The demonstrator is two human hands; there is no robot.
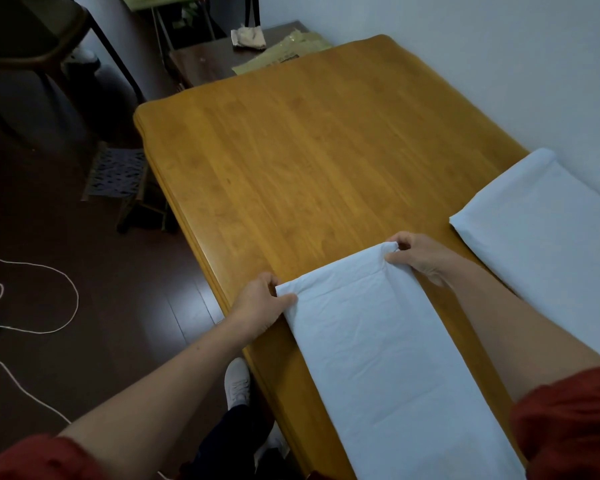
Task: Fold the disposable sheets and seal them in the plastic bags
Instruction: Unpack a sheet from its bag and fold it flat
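Along the left edge of the wooden table [326, 150], near its front corner, a long white disposable sheet [388, 341] lies folded into a narrow strip that runs away from the person. The 2 hands hold its far end: the left hand [257, 306] pinches the far left corner between thumb and curled fingers, and the right hand [420, 256] pinches the far right corner, which is bunched up slightly off the wood. Both forearms are bare, with red sleeves [568, 420] pushed up. A 2nd folded white sheet [548, 230] lies flat along the right edge, against the wall, apart from the 1st. Beyond the far corner stands a dark side table [201, 62] carrying a yellowish plastic bag [284, 51] and a small crumpled packet [248, 38]. On the dark floor to the left lie a white cord [49, 289] and, by the table edge, a white shoe [237, 382].
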